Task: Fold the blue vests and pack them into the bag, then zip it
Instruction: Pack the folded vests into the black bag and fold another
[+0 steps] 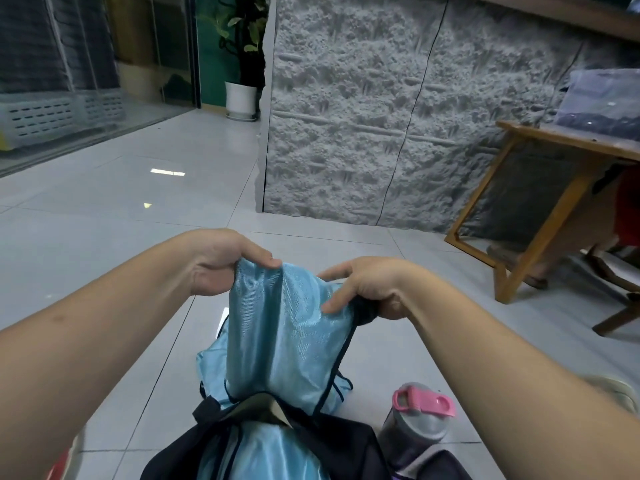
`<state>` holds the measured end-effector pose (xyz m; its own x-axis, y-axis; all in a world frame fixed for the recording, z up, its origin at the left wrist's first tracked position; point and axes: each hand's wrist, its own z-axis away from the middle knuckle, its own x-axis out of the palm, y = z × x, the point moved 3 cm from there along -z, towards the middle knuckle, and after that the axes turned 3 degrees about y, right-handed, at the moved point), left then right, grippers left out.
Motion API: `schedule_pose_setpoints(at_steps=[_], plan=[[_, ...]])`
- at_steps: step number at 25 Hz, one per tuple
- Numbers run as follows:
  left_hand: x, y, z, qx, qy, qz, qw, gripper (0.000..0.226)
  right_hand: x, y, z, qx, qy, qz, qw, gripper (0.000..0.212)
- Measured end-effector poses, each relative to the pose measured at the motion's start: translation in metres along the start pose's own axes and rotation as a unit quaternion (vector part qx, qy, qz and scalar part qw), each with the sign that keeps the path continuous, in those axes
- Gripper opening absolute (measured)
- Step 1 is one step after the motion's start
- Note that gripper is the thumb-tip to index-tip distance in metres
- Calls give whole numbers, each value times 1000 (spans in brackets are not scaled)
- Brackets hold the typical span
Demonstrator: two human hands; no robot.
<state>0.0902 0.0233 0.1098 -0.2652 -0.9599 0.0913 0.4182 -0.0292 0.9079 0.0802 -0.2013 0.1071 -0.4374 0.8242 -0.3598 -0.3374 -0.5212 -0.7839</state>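
Observation:
A light blue mesh vest [277, 337] with dark trim hangs in the air above the floor, held up by both hands. My left hand [221, 261] pinches its top left corner. My right hand [363, 289] grips the top right edge, dark trim bunched in the fingers. The vest's lower end drapes onto a black bag [332, 441] at the bottom of the view. The bag lies open, and blue vest fabric [263, 452] shows inside it. More blue fabric [211, 358] lies on the floor behind the held vest.
A grey bottle with a pink lid [420, 415] stands right of the bag. A wooden folding table [540, 209] with a wrapped bundle on it stands at right. A textured grey wall panel [381, 116] is ahead, and a potted plant [240, 64] at the back.

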Motion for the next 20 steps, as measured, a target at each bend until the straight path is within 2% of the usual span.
schedule_pose_setpoints(at_steps=[3,6,9,12,13,16,20], plan=[[-10,-9,-3,0,11,-121,993,24,1,-5,5,-2,42,154,987,33],[-8,-22,0,-28,-3,-286,958,13,3,-12,4,-6,88,368,926,32],[3,-26,-2,-36,2,-409,912,8,7,-11,3,-12,130,382,915,31],[10,-17,-1,-1,71,-544,836,14,9,-6,7,-37,169,437,883,26],[11,-14,0,16,99,-546,832,14,9,-3,9,-50,188,431,881,23],[9,-12,17,83,134,-491,857,24,8,5,19,-106,202,373,899,18],[11,-31,61,146,73,-455,875,24,17,24,55,-158,136,307,928,16]])
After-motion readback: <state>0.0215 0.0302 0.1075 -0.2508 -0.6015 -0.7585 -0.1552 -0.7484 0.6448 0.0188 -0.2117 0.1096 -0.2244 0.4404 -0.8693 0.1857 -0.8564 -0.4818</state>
